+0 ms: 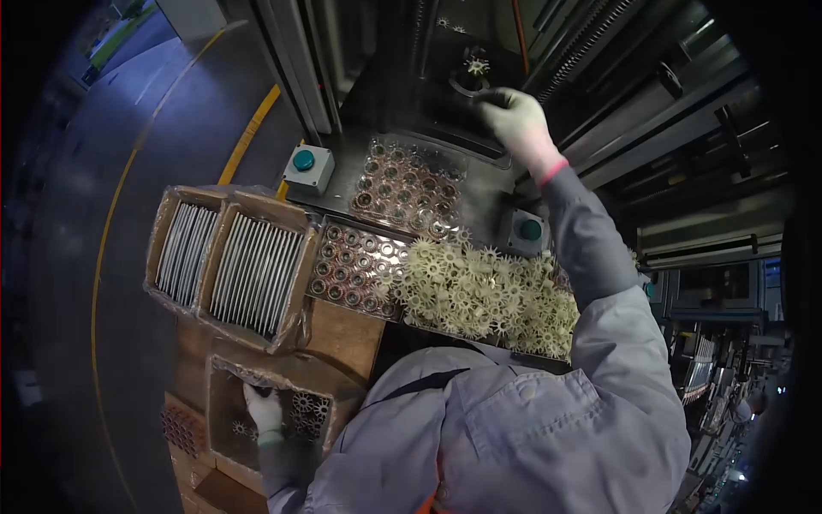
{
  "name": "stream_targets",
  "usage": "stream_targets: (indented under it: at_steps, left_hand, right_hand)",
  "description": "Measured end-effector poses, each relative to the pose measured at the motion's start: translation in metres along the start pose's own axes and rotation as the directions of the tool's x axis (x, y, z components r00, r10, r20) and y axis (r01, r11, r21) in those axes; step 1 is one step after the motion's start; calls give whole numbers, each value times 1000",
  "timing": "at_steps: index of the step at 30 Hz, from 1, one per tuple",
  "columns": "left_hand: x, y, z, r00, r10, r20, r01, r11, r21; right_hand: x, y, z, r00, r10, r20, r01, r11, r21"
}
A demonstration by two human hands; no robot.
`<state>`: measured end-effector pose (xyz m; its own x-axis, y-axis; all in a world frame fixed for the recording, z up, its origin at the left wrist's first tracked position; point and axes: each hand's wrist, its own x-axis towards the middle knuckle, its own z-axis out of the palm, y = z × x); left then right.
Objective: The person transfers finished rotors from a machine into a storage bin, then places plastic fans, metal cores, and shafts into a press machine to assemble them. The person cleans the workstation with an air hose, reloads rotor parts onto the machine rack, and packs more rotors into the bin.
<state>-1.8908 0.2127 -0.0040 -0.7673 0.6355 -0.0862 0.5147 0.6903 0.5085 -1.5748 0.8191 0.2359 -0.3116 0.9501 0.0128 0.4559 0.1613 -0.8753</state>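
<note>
My right hand (521, 127), in a pale glove with dark fingertips, reaches over the dark bed of the machine. Its fingers are bent together, and whatever may be in them is hidden. Just beyond the fingertips, a pale toothed wheel (477, 66) sits on a fixture (469, 84). My left hand (264, 411), gloved too, is down inside an open cardboard box (342, 390) lined with clear plastic. Dark toothed metal wheels (306, 407) lie in that box, beside the hand. The left fingers are too dark to make out.
A heap of pale toothed wheels (479, 291) lies before my body. Clear trays of ring-shaped parts (402, 184) (351, 265) stand alongside. Two green-button boxes (308, 167) (525, 231) flank the machine bed. Left, a carton (227, 199) holds upright stacked sheets (253, 265).
</note>
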Motion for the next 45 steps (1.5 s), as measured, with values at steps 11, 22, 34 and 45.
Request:
stream_targets:
  at_steps: [11, 22, 34, 45]
  left_hand:
    - [26, 290, -110, 969, 172, -179, -248, 721, -647]
    - [220, 609, 31, 693, 687, -219, -713, 608, -351]
    - [286, 725, 38, 469, 760, 451, -881, 443, 169]
    - [284, 698, 54, 578, 754, 312, -781, 622, -57]
  right_hand:
    - [-162, 88, 0, 758, -132, 639, 569, 612, -548]
    - [-218, 92, -60, 999, 17, 31, -20, 996, 83]
    - [-243, 66, -70, 991, 28, -130, -19, 998, 65]
    - [-146, 12, 15, 998, -39, 45, 31, 983, 183]
